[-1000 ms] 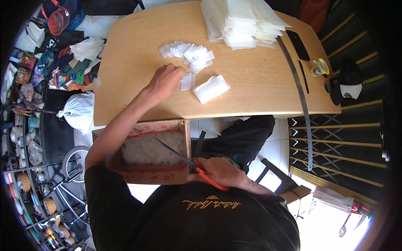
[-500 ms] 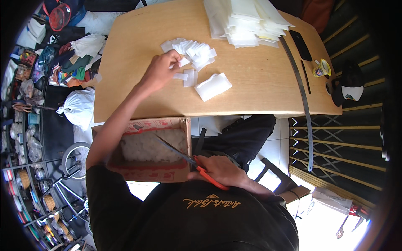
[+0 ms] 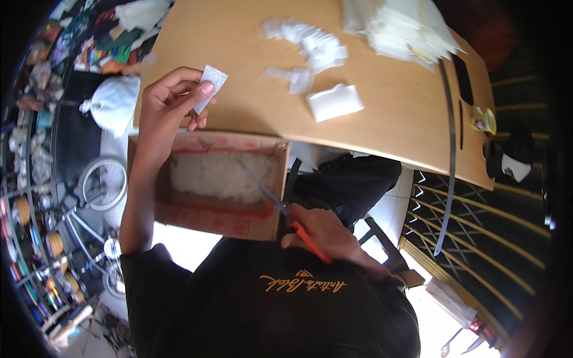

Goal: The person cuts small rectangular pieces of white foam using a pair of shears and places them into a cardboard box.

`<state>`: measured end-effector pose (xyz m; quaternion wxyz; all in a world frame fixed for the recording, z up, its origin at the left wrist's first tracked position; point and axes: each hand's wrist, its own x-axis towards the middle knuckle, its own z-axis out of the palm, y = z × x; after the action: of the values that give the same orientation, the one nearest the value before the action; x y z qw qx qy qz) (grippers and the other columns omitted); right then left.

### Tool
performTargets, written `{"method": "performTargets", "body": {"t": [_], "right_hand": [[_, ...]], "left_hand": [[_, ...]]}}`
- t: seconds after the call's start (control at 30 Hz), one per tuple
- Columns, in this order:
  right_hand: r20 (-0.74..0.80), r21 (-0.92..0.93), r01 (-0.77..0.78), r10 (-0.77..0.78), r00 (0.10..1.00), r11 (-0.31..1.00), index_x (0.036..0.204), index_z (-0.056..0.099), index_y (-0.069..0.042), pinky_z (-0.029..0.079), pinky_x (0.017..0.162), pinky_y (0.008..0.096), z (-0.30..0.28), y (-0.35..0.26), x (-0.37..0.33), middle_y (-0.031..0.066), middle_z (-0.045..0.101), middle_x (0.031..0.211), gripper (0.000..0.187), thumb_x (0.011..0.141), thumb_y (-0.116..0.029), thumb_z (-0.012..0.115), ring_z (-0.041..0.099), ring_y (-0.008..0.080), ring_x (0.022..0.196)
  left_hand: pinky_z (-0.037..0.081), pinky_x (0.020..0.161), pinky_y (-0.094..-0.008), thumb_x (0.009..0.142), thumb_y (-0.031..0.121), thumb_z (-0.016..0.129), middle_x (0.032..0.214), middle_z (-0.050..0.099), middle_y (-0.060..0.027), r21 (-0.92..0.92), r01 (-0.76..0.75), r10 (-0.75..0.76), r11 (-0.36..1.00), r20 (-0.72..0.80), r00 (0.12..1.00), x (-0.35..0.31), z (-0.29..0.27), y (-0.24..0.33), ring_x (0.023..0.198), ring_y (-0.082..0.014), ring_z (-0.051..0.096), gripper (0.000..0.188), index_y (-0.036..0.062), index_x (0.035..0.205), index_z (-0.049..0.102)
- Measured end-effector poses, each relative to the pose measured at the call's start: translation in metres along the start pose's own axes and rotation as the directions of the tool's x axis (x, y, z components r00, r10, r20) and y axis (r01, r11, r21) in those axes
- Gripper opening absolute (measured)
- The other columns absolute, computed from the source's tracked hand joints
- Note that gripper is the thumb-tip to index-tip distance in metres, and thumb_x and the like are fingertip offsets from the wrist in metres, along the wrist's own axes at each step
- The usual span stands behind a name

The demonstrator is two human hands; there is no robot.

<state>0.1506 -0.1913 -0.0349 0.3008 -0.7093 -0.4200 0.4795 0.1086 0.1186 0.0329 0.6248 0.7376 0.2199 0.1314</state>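
Pinched between the thumb and fingers of my left hand (image 3: 173, 98) is a small white rectangular piece of sheet material (image 3: 211, 89), held up over the table's near left edge. My right hand (image 3: 325, 234) grips orange-handled scissors (image 3: 305, 237) low in front of my chest, their blades pointing up and left over a cardboard box (image 3: 221, 224). Inside the box lies a mass of whitish bits (image 3: 221, 178). On the table (image 3: 239, 113) are a loose spread of small white pieces (image 3: 319, 48) and a larger folded white sheet (image 3: 335, 102).
A thick stack of translucent white sheets (image 3: 406, 30) covers the table's far right. Nearby are a long dark strip (image 3: 451, 137) hanging over the edge, a dark phone (image 3: 462, 79), a yellow cup (image 3: 483, 120) and a cap (image 3: 513, 158). A white bag (image 3: 113, 104) stands left of the table.
My left hand has left the spread of pieces and moved left and nearer, lifting one white piece. The scissors stay in my right hand above the box. The view has shifted.
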Motion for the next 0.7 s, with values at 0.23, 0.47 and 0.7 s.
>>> {"method": "performTargets", "body": {"t": [0.23, 0.47, 0.7], "right_hand": [[0.077, 0.08, -0.003, -0.003, 0.997, 0.997, 0.105, 0.052, -0.002, 0.049, 0.071, 0.0463, 0.0, 0.0, 0.005, 0.0162, 0.065, 0.084, 0.072, 0.071, -0.063, 0.073, 0.064, 0.0404, 0.085], [0.052, -0.126, -0.03, 0.037, 0.998, 0.992, 0.096, 0.052, -0.004, 0.048, 0.062, 0.0447, -0.009, -0.01, 0.006, 0.0125, 0.062, 0.074, 0.071, 0.066, -0.065, 0.076, 0.063, 0.0395, 0.072], [0.072, -0.322, -0.03, 0.056, 0.996, 0.946, 0.094, 0.056, -0.003, 0.044, 0.059, 0.0443, -0.03, -0.031, 0.014, 0.0136, 0.055, 0.06, 0.076, 0.066, -0.073, 0.068, 0.058, 0.0421, 0.066]], "left_hand": [[0.035, 0.043, -0.019, 0.089, 0.012, 0.07, 0.068, 0.065, -0.0045, -0.146, 0.216, -0.232, 0.965, -0.101, 0.968, -0.091, 0.03, -0.027, 0.048, -0.005, 0.054, 0.017, -0.0026, 0.097, 0.068], [0.036, 0.044, -0.0192, 0.089, 0.011, 0.07, 0.069, 0.064, -0.0038, -0.394, 0.322, -0.368, 0.861, -0.046, 0.929, -0.12, 0.05, -0.045, 0.05, -0.0041, 0.053, 0.017, -0.0037, 0.096, 0.067], [0.037, 0.044, -0.0177, 0.09, 0.011, 0.07, 0.07, 0.067, -0.0046, -0.403, 0.36, -0.423, 0.842, -0.078, 0.903, -0.137, 0.051, -0.047, 0.05, -0.0032, 0.053, 0.015, -0.0028, 0.095, 0.068]]}}
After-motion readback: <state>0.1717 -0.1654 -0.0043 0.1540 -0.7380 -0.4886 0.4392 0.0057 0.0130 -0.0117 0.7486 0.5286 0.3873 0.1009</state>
